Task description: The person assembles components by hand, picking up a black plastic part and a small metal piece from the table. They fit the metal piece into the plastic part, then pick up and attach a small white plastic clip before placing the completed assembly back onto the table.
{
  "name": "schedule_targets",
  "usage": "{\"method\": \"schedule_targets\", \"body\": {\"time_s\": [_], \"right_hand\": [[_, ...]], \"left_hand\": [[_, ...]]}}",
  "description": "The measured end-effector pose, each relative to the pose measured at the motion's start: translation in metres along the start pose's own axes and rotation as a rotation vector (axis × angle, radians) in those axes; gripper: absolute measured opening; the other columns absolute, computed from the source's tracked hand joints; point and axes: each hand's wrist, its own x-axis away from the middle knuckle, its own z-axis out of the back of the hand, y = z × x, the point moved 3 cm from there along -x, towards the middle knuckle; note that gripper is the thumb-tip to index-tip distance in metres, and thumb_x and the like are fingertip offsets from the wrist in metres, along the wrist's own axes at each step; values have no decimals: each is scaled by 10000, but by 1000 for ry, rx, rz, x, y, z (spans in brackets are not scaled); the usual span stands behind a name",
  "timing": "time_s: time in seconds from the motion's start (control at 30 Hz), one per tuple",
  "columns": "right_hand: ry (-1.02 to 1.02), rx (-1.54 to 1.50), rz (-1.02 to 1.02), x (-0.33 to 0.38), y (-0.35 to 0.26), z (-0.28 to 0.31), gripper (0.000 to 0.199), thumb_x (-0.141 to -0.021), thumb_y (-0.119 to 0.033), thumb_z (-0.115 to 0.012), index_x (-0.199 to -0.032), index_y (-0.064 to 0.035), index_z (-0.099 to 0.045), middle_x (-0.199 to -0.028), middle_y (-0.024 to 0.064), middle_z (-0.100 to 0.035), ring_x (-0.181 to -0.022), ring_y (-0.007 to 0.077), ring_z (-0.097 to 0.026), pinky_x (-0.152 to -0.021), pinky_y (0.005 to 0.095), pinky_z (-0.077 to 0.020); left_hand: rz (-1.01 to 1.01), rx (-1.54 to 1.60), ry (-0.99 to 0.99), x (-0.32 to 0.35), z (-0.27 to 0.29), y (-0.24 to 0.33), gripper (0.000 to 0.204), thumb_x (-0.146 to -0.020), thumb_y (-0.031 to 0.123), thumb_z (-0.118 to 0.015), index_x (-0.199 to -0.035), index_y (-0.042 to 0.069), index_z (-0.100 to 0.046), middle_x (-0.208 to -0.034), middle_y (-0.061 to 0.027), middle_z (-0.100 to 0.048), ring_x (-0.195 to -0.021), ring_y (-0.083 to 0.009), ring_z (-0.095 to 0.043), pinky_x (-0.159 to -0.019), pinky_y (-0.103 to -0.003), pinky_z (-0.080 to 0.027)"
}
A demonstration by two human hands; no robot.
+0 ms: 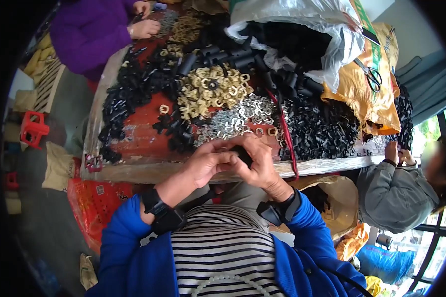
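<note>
Over the red table [144,120], left grip [203,164] and right grip [260,162] close around one black piece [244,155]

Outer layer: blue jacket [126,255], long-sleeved, worn open. Inner layer: white shirt [223,237] with dark horizontal stripes. Each wrist: black strap with boxy black housing [169,221]. Right side: thin black cable [346,280]. Necklace [228,277]: pale, round beads.

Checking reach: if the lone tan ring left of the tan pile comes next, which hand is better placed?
Left, probably: the left hand is nearer the lone tan ring. The right hand sits farther off, curled round a black part; the left's grip on it is unclear.
</note>
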Motion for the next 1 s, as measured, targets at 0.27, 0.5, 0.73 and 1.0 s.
{"method": "schedule_targets", "body": {"time_s": [0.27, 0.5, 0.73, 1.0], "right_hand": [[22, 100, -153, 32, -27, 20, 195, -660, -109, -509, -814, 11, -526, -731, 107, -540, -664, 195, -515, -625, 280, -407], [418, 191, -661, 149, -2, 121, 152, -763, -90, -480, -840, 33, -527, -673, 13, -506, -610, 68, -430, -566, 189, -365], [369, 840, -978, 311, 46, 173, 96, -737, -85, -493, -690, -1, -491, -613, 100, -489, -521, 200, -455, -517, 284, -387], [488, 944, -708, 262, 44, 190, 275, -708, -218, -570, -863, 6, -529, -825, 184, -522, -715, 307, -501, -639, 356, -415]], "left_hand": [[-22, -236, 19, 29, -17, -2, 327, -734, 113, -562, -1034, 32, -462, -889, -26, -542, -720, -74, -523, -618, -199, -443], [-277, -357, 247, 55, 60, 69, 304, -747, 135, -555, -1019, 28, -471, -845, -46, -561, -701, -84, -527, -587, -196, -437], [-619, -617, 484, 23, 126, 116, 338, -710, 127, -594, -1007, 25, -471, -875, -58, -551, -703, -97, -529, -579, -217, -436], [-1014, -1936, 795, -13, 116, 168, 362, -618, 73, -619, -943, 43, -462, -941, -108, -446, -680, -285, -534, -606, -374, -451]]}}
